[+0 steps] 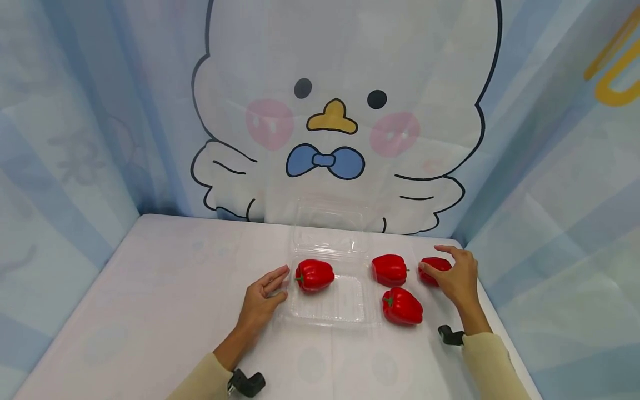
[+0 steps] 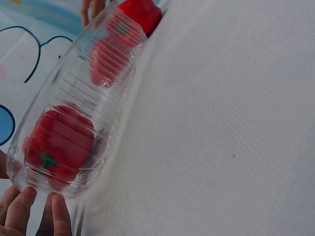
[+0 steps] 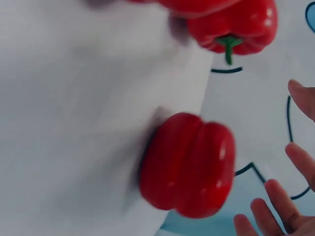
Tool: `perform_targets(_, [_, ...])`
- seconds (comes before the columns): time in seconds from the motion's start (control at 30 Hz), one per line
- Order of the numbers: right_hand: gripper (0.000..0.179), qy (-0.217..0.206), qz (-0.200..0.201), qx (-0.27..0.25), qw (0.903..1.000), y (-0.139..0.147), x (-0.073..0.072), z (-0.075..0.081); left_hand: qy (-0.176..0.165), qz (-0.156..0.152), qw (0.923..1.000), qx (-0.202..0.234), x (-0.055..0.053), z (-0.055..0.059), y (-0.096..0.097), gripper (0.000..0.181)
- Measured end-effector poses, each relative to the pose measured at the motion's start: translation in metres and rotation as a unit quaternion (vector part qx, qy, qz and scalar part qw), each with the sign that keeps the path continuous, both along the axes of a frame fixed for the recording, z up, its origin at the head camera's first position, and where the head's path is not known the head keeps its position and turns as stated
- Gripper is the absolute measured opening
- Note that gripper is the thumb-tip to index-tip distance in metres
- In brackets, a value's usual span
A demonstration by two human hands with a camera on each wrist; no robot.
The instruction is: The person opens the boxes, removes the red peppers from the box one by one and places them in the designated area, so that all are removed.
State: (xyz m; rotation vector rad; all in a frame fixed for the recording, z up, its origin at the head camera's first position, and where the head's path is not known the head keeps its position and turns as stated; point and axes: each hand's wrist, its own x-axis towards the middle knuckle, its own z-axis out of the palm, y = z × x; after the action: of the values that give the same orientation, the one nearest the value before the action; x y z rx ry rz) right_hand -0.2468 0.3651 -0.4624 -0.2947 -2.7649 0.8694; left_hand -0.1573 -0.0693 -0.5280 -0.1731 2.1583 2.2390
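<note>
A clear plastic clamshell container (image 1: 327,300) lies with its lid (image 1: 330,225) raised at the back. One red bell pepper (image 1: 314,275) rests in its left part, green stem facing left. My left hand (image 1: 265,294) rests at the container's left edge, its fairly straight fingertips (image 2: 60,211) against the plastic wall in the left wrist view. My right hand (image 1: 457,275) hovers over the farthest-right red bell pepper (image 1: 434,271), thumb and fingers spread. In the right wrist view that pepper (image 3: 188,164) sits apart from the fingers, with nothing in the grasp.
Two more red bell peppers, one behind (image 1: 389,270) and one nearer the front (image 1: 402,306), lie between the container and my right hand. A white cloth covers the table (image 1: 165,311). Behind it hangs a curtain (image 1: 330,66) with a cartoon bird; more curtain encloses both sides.
</note>
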Motion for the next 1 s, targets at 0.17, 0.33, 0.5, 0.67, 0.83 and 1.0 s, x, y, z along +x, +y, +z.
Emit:
perform_targets(0.17, [0.070,0.039,0.023,-0.002,0.9990,-0.023,0.010,0.018,0.005,-0.001,1.0000,0.002,0.000,0.000,0.000,0.057])
perform_targets(0.33, [0.071,0.079,0.061,0.000,0.9950,-0.044,0.019,0.028,0.005,0.000,1.0000,0.003,0.000,0.000,0.001,0.057])
perform_targets(0.5, [0.071,0.111,0.091,0.003,0.9897,-0.066,0.026,0.033,0.004,0.001,1.0000,0.004,0.000,0.000,0.001,0.057])
perform_targets(0.67, [0.073,0.113,0.118,-0.006,0.9865,-0.087,0.035,0.035,0.005,0.001,1.0000,0.005,-0.001,-0.001,0.001,0.057])
perform_targets(0.83, [0.079,0.122,0.147,-0.020,0.9814,-0.107,0.042,0.033,0.010,0.000,0.9998,0.016,-0.002,-0.004,0.001,0.058])
perform_targets(1.0, [0.082,0.116,0.169,-0.026,0.9785,-0.124,0.046,0.025,0.008,-0.001,0.9998,0.017,-0.002,-0.004,0.000,0.058])
